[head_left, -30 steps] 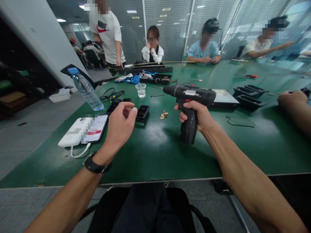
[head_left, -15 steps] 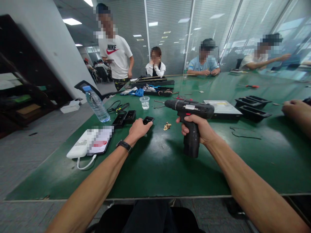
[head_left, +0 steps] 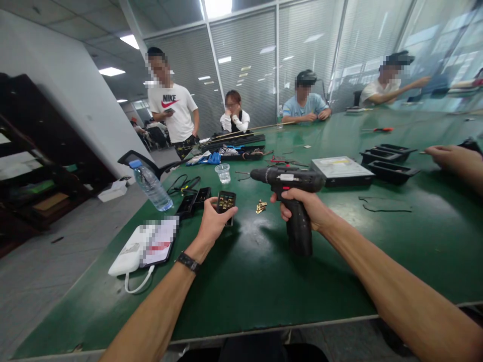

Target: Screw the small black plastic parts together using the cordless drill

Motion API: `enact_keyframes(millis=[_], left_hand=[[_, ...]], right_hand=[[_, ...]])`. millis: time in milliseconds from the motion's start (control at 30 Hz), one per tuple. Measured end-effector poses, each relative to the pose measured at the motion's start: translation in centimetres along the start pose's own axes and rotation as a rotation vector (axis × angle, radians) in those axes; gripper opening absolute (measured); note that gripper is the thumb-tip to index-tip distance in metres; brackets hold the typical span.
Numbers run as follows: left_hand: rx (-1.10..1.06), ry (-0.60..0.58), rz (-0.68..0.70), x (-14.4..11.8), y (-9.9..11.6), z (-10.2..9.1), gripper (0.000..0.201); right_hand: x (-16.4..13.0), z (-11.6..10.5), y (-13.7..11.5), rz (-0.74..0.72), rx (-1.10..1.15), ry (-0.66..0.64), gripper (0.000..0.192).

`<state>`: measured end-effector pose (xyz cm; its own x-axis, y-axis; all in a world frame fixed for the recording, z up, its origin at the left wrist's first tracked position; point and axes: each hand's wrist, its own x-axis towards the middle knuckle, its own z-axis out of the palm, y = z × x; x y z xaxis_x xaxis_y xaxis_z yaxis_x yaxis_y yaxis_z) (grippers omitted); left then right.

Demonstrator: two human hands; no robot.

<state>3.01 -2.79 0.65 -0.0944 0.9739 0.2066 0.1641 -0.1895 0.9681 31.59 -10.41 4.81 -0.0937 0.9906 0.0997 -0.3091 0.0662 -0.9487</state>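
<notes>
We see moderate light from ceiling lamps (head_left: 112,71), which reflects in the glass wall (head_left: 249,90) and pales the desk (head_left: 241,296), while the upper right looks stretched and blurred.

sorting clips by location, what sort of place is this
Probably an office or meeting room used for bench work: a large green table, a glass partition behind it, and a power drill in the right hand.
</notes>
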Motion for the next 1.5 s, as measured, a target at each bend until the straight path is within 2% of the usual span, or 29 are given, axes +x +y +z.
enact_keyframes(millis=[100,233,400,567,733,1067,1267,1500], left_hand=[[-0.167,-0.023,-0.062,1.0,-0.3,0.0,0.068],[-0.336,0.001,-0.001,1.7,-0.7,0.2,0.069],[-0.482,0.032,-0.006,1.8,-1.1,0.1,0.066],[-0.584,0.036,-0.080,1.5,-0.9,-0.4,0.063],[-0.672,0.039,-0.183,1.4,-0.9,-0.6,0.057],[-0.861,0.040,-0.296,1.8,0.7,-1.6,0.062],[-0.917,0.064,-0.259,2.0,0.9,-2.2,0.071],[-0.884,0.070,-0.231,2.5,0.3,-2.0,0.068]], right_hand=[[-0.2,0.1,-0.1,0.001,-0.021,-0.005,0.023],[-0.7,0.5,-0.3,0.006,-0.038,-0.030,0.026],[-1.5,1.3,-0.2,0.037,-0.061,-0.069,0.029],[-2.4,2.0,0.0,0.057,-0.112,-0.187,0.030],[-2.8,2.0,0.5,0.061,-0.105,-0.273,0.033],[-3.2,2.9,1.0,0.086,-0.146,-0.267,0.037],[-3.8,3.1,1.2,0.103,-0.213,-0.340,0.040],[-4.2,3.9,0.5,0.105,-0.329,-0.354,0.037]])
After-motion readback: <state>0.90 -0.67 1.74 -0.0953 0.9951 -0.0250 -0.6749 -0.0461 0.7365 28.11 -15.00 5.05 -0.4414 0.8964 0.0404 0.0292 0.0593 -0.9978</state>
